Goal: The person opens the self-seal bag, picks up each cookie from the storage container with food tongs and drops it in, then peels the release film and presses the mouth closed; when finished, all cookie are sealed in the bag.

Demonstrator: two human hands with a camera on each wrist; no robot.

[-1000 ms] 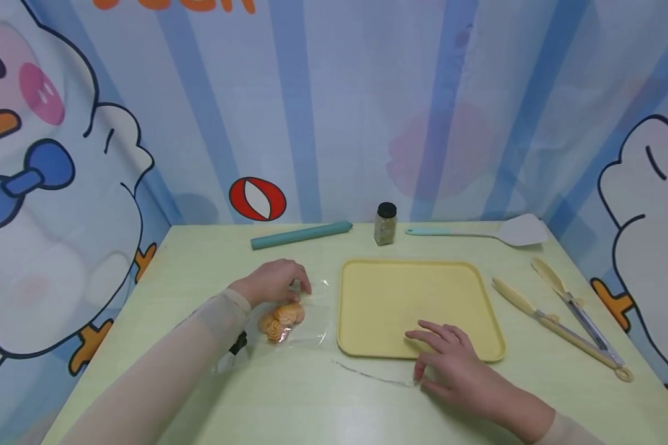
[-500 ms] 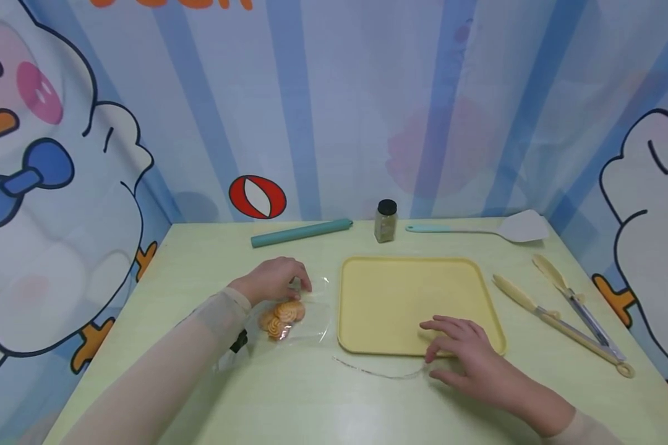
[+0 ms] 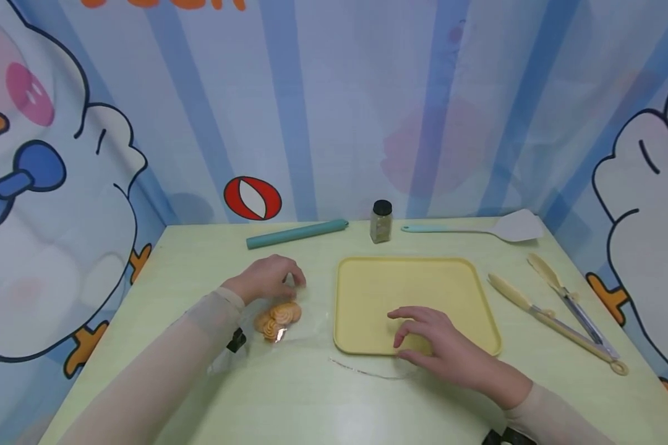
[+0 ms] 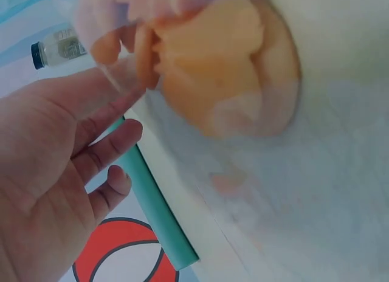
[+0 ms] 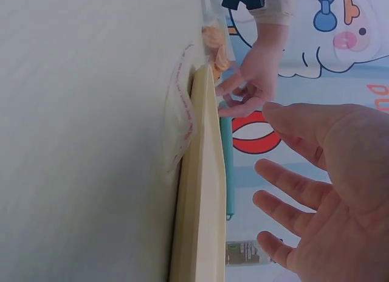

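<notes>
A clear plastic bag lies left of the yellow tray, with several swirled orange cookies inside. My left hand is at its far edge, thumb and index finger pinching the film. The left wrist view shows the film over those fingertips, with the cookies close to the camera. My right hand hovers over the front edge of the tray, fingers spread and holding nothing. Below it on the table lies a thin clear plastic strip; its reddish print shows in the right wrist view.
Along the back lie a teal rolling pin, a small black-capped jar and a white spatula with a mint handle. Cream-tipped tongs lie spread on the right. A striped cartoon curtain hangs behind the table.
My right hand has let go of the plastic strip, shifting right and then back left over the tray's front edge. My left hand stays at the bag with little movement.
</notes>
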